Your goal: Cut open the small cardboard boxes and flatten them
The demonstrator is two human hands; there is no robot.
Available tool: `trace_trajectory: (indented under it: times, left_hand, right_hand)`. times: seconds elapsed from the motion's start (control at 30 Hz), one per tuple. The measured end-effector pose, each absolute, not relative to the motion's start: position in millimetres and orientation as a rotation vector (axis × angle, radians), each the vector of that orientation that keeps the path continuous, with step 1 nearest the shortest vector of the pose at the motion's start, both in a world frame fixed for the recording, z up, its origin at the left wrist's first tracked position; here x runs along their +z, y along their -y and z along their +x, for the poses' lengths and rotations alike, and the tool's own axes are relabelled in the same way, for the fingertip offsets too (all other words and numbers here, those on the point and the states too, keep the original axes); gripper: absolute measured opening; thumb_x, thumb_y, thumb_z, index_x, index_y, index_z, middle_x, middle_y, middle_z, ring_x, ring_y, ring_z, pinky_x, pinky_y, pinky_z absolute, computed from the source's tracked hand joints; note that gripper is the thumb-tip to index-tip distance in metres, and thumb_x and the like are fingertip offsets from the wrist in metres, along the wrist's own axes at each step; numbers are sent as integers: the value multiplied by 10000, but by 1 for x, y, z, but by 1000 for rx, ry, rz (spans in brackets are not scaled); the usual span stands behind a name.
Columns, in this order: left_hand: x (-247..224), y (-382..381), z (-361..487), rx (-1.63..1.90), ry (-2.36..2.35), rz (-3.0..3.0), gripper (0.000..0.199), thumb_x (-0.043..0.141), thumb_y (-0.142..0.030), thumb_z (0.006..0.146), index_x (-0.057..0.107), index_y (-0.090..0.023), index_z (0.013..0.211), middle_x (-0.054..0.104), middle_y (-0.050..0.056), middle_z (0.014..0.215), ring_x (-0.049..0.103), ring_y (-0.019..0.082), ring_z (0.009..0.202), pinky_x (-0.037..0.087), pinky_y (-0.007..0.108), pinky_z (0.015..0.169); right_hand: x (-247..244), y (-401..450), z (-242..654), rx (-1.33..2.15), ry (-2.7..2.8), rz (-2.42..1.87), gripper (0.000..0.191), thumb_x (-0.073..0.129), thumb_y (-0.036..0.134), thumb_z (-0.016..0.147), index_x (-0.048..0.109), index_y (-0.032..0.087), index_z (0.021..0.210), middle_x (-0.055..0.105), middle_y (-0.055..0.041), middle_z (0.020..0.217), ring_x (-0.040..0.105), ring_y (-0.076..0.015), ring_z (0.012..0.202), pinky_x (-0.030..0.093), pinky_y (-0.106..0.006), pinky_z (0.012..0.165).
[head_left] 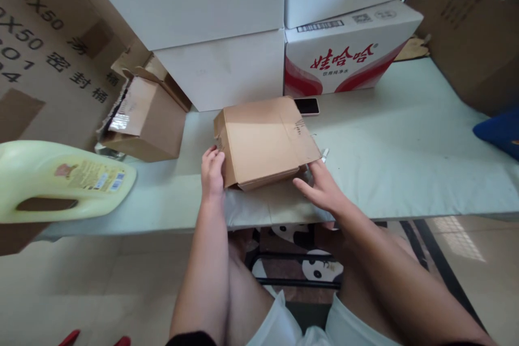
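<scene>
A brown cardboard box point(265, 143) lies on the pale green cloth of the table, its broad face up and its right-hand flap sticking out. My left hand point(213, 172) rests against the box's left side, fingers bent along the edge. At the lower right corner is my right hand point(318, 185), thumb apart from the fingers, with the fingertips partly hidden under the flap. Just beyond those fingers a small white object point(325, 154) shows. Behind the box lies a phone point(307, 106) with a dark screen.
White cartons point(227, 67) and a red-and-white carton point(344, 54) stand along the back. An opened brown box point(156, 119) and a yellow-green jug point(97, 186) are at left. Something blue point(498, 132) is at the right edge. The table's front edge runs below my hands.
</scene>
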State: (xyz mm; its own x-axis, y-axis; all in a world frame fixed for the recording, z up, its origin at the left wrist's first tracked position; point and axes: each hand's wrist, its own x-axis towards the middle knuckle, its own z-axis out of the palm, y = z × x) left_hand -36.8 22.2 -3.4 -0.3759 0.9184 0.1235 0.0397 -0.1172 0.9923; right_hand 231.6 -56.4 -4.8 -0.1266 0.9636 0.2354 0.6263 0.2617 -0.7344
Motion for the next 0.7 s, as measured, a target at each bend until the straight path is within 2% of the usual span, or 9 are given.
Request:
trace_trajectory:
  times: [0.1, 0.17, 0.23, 0.3, 0.37, 0.43, 0.5, 0.6, 0.7]
  left_hand:
    - [15, -16, -33, 1630, -1386, 1003, 231, 718, -413, 654, 696, -201, 742, 675, 64, 1033, 620, 233, 1080, 474, 328, 990]
    - [24, -9, -29, 1577, -1240, 941, 263, 689, -422, 684, 714, -217, 847, 692, 44, 924, 653, 218, 962, 518, 311, 872]
    - [28, -3, -26, 1500, -1111, 899, 334, 671, -452, 697, 712, -230, 943, 711, 47, 978, 665, 227, 969, 535, 310, 830]
    - [27, 0, -24, 1407, -1080, 854, 394, 639, -508, 719, 696, -235, 997, 715, 61, 1077, 669, 255, 1028, 551, 336, 826]
    - [22, 0, -23, 1353, -1114, 837, 424, 606, -550, 744, 683, -237, 1021, 712, 71, 1129, 668, 278, 1072, 563, 357, 816]
    - [17, -3, -24, 1383, -1133, 884, 411, 614, -541, 752, 678, -241, 1026, 719, 66, 1114, 674, 267, 1064, 568, 340, 794]
    - [13, -5, -26, 1434, -1139, 941, 371, 633, -517, 763, 680, -240, 1005, 736, 53, 999, 700, 222, 931, 562, 293, 702]
    - [11, -4, -30, 1328, -1216, 930, 348, 609, -546, 799, 674, -205, 835, 665, 32, 637, 583, 147, 488, 401, 245, 402]
    - [12, -2, -32, 1129, -1225, 919, 456, 566, -599, 814, 606, -191, 614, 514, 15, 415, 340, 104, 275, 173, 253, 288]
  right_hand:
    - [-2, 57, 233, 705, 1678, -1417, 488, 544, 461, 838, 511, 183, 1238, 625, -144, 1103, 604, -274, 943, 529, -455, 835]
    - [-3, 57, 233, 749, 1610, -1404, 469, 556, 445, 827, 474, 212, 1226, 627, -100, 1010, 598, -241, 837, 531, -427, 767]
    - [-5, 56, 233, 804, 1579, -1407, 468, 571, 449, 821, 457, 229, 1218, 627, -67, 939, 591, -226, 771, 526, -411, 718]
    - [-6, 55, 233, 793, 1578, -1473, 484, 598, 471, 798, 477, 227, 1198, 628, -63, 913, 593, -236, 773, 520, -415, 711]
    - [-4, 54, 233, 671, 1548, -1585, 533, 631, 472, 768, 505, 212, 1216, 639, -96, 987, 606, -267, 871, 517, -436, 773]
    - [0, 53, 234, 549, 1473, -1647, 582, 659, 463, 747, 529, 199, 1249, 646, -128, 1097, 606, -284, 964, 507, -440, 834]
    - [5, 52, 235, 565, 1394, -1626, 501, 651, 470, 762, 600, 196, 1179, 674, -115, 1084, 617, -263, 940, 503, -412, 824]
    - [10, 51, 237, 745, 1246, -1521, 328, 572, 508, 826, 670, 197, 866, 667, -39, 786, 604, -206, 761, 477, -338, 702]
    - [9, 49, 239, 862, 1051, -1457, 395, 565, 551, 812, 563, 214, 605, 514, 15, 562, 512, -159, 595, 404, -290, 572]
